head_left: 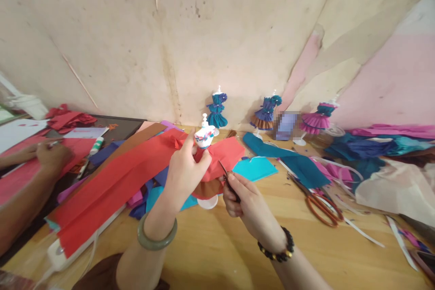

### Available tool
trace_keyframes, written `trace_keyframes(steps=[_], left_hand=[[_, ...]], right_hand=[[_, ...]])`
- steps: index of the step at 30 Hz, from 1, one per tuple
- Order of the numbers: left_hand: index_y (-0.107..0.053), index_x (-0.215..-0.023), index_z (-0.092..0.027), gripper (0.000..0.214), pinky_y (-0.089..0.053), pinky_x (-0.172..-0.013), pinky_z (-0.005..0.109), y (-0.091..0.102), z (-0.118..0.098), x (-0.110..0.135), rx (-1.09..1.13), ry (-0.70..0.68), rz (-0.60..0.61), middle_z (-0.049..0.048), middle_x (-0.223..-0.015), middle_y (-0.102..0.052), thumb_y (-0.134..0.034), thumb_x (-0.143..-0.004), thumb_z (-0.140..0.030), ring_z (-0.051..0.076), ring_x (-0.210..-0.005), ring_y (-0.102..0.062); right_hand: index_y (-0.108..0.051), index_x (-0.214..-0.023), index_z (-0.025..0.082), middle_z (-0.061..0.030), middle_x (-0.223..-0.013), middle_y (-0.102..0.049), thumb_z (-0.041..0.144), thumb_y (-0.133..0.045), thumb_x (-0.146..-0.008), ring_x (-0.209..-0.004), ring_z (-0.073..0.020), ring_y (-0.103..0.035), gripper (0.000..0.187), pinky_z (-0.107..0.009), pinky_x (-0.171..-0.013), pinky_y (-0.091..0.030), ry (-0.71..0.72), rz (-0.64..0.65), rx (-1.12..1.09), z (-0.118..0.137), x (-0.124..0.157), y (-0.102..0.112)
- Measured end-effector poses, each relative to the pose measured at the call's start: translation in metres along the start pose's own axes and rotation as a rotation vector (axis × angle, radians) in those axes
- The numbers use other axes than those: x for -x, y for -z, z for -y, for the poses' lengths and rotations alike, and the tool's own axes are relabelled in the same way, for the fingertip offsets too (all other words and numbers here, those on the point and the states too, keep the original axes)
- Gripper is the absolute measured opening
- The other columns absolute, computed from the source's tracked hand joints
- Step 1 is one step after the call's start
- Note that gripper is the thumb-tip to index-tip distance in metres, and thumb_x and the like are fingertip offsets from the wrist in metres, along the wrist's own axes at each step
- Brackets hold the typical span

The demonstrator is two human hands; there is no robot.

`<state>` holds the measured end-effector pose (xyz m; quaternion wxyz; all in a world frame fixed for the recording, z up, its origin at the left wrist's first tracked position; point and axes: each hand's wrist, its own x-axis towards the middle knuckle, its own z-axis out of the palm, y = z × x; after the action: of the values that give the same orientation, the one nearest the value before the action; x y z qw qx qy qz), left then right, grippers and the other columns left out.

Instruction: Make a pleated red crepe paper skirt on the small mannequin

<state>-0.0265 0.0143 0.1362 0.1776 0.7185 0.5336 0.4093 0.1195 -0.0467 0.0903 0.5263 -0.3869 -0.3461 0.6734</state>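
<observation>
At the wooden counter [210, 253], our left hand [185, 170] grips the white miniature dress form [204, 137], with red fabric [229, 150] just beside it; our right hand [245, 199] holds a slim dark tool [233, 190], whose tip we see in front of this fabric

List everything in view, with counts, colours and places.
wall: 1, cream and pink, behind
table: 1, light wood, foreground
dressed mannequins: 3, teal with purple, brown or pink, along wall
white mannequin: 1, red and blue patterned, centre
fabric pieces: many, red, blue, teal, pink, across table
sheer cloth: 1, white, far right
narrow strips: several, white, right
large scissors: 1, orange handles, right
glue stick: 1, white and green, left
power strip: 1, white, lower left
blurred rectangle: 1, bluish, by wall
another person's hand: at least 1, left
dark tool: 1, black, centre
bangle: 1, green, lower centre
beaded bracelet: 1, black and gold, lower right
left hand: 1, on white mannequin
right hand: 1, around dark tool
</observation>
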Motion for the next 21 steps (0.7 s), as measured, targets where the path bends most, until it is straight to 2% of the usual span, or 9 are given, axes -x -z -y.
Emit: trace_keyframes(steps=[9,16,21], left_hand=[[-0.055,-0.132,-0.019,0.047,-0.052,-0.072,0.031,0.0004,-0.0018,0.0012,0.017,-0.026,-0.004,0.0039,-0.084,-0.074,-0.054,-0.086,-0.028,0.022,-0.080,-0.071],[-0.052,-0.137,-0.019,0.053,-0.053,-0.076,0.031,-0.0009,-0.0046,0.0034,0.028,-0.014,0.003,0.0053,-0.093,-0.076,-0.055,-0.086,-0.028,0.023,-0.089,-0.072],[-0.048,-0.142,-0.020,0.056,-0.052,-0.072,0.031,-0.0026,-0.0030,0.0040,0.022,-0.026,0.014,0.0036,-0.088,-0.075,-0.054,-0.087,-0.029,0.022,-0.083,-0.071]], right_hand=[[-0.044,-0.073,0.021,0.0118,-0.054,-0.034,0.066,-0.077,-0.066,-0.042,-0.0012,-0.016,0.056,-0.018,-0.039,-0.010,-0.006,0.001,-0.023,0.0017,0.0008,-0.0013],[-0.035,-0.064,0.021,0.0117,-0.052,-0.032,0.068,-0.076,-0.066,-0.041,-0.0007,-0.017,0.062,-0.019,-0.040,-0.011,-0.003,0.005,-0.015,0.0030,0.0009,-0.0006],[-0.035,-0.064,0.021,0.0119,-0.052,-0.031,0.067,-0.076,-0.066,-0.042,-0.0010,-0.017,0.061,-0.019,-0.040,-0.011,0.013,-0.004,-0.007,0.0031,-0.0005,-0.0016]])
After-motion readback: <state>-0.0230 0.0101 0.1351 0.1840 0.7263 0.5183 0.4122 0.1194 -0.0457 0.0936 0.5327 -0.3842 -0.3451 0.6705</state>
